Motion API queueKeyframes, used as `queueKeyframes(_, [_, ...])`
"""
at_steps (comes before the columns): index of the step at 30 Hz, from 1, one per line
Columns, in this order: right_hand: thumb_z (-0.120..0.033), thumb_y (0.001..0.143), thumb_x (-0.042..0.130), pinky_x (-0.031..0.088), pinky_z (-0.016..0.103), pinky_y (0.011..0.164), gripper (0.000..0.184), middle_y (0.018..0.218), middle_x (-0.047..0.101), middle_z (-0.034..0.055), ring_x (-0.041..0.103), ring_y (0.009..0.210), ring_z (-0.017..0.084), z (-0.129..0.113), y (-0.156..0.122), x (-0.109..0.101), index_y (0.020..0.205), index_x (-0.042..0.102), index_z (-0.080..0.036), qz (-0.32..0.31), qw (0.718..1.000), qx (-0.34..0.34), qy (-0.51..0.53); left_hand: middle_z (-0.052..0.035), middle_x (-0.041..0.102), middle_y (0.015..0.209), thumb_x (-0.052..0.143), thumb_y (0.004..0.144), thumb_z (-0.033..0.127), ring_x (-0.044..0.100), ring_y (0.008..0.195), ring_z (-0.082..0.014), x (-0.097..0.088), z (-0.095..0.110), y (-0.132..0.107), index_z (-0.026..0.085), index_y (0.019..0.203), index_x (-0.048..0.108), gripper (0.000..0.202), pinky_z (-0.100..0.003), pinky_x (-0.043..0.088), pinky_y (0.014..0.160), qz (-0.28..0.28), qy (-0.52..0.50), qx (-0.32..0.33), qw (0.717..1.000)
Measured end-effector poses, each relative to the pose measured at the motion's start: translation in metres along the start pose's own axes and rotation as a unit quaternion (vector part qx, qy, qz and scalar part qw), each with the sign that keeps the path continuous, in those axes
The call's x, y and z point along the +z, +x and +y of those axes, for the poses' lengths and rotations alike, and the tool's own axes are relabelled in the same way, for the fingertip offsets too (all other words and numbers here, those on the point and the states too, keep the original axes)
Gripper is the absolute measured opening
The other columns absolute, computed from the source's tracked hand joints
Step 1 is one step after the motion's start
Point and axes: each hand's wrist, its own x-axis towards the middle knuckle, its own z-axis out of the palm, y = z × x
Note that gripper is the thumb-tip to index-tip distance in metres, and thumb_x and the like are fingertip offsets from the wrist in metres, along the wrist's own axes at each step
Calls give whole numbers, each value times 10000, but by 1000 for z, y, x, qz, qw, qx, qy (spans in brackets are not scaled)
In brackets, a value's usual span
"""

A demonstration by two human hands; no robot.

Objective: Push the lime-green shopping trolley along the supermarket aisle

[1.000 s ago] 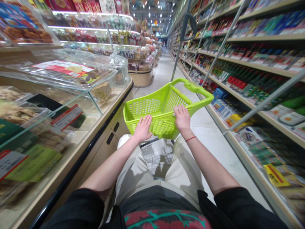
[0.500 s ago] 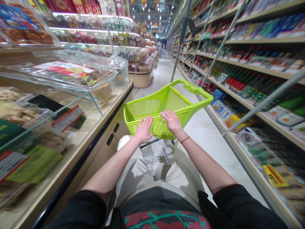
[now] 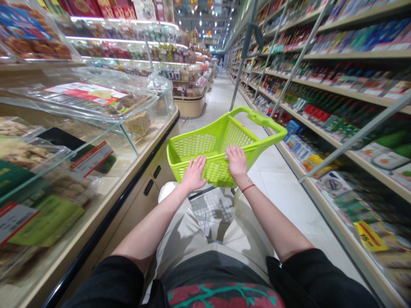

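Centrally in the frame stood the lime-green, perforated plastic basket (image 3: pixel 213 158). My left hand (image 3: pixel 193 174) lay flat and unclenched against its near side; my right hand (image 3: pixel 237 163) rested farther right along that rim, though I couldn't tell whether it gripped. Left of frame ran a glass-sided, pale wooden bench (image 3: pixel 146 164); right, beige-edged stocked shelves (image 3: pixel 340 84).
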Motion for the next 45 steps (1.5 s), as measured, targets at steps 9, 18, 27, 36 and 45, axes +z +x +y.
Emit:
queueKeyframes(9, [-52, 886, 415, 278, 459, 1230, 567, 1510, 530, 68, 400, 1459, 242, -47, 3, 9, 1413, 579, -181, -52, 991, -98, 74, -177, 253, 1651, 594, 756, 310, 189, 1548, -303, 5, -4, -2, 91, 1576, 199, 937, -494, 120, 1262, 18, -3, 6, 1000])
queueKeyframes(18, [-29, 864, 416, 313, 501, 1204, 558, 1461, 583, 75, 442, 1429, 262, 38, 8, -21, 1353, 629, -192, -8, 999, -35, 8, -162, 240, 1658, 591, 761, 309, 187, 1550, -289, 2, -4, -2, 90, 1579, 202, 931, -475, 107, 1270, 12, -13, 5, 1000])
queueKeyframes(27, [-40, 883, 384, 324, 520, 1192, 543, 1470, 566, 131, 407, 1448, 275, 15, -2, 5, 1374, 601, -126, 61, 998, 11, 22, -167, 227, 1660, 594, 764, 323, 179, 1551, -295, 3, -4, -1, 67, 1572, 222, 925, -477, 100, 1273, 9, -9, 2, 1000])
queueKeyframes(36, [-54, 874, 405, 263, 452, 1239, 574, 1510, 529, 90, 388, 1464, 246, -64, -3, 19, 1417, 570, -142, -37, 989, -91, 112, -152, 237, 1660, 578, 762, 329, 169, 1556, -278, 5, -6, 0, 75, 1573, 225, 921, -476, 100, 1277, 9, -5, 4, 1000])
queueKeyframes(45, [-14, 846, 438, 266, 507, 1226, 579, 1480, 562, 98, 394, 1458, 254, 18, 6, -8, 1383, 596, -164, -26, 996, -78, 17, -159, 219, 1664, 584, 781, 343, 172, 1554, -284, 3, -6, 0, 55, 1576, 211, 924, -461, 99, 1279, 1, -6, 1, 1000])
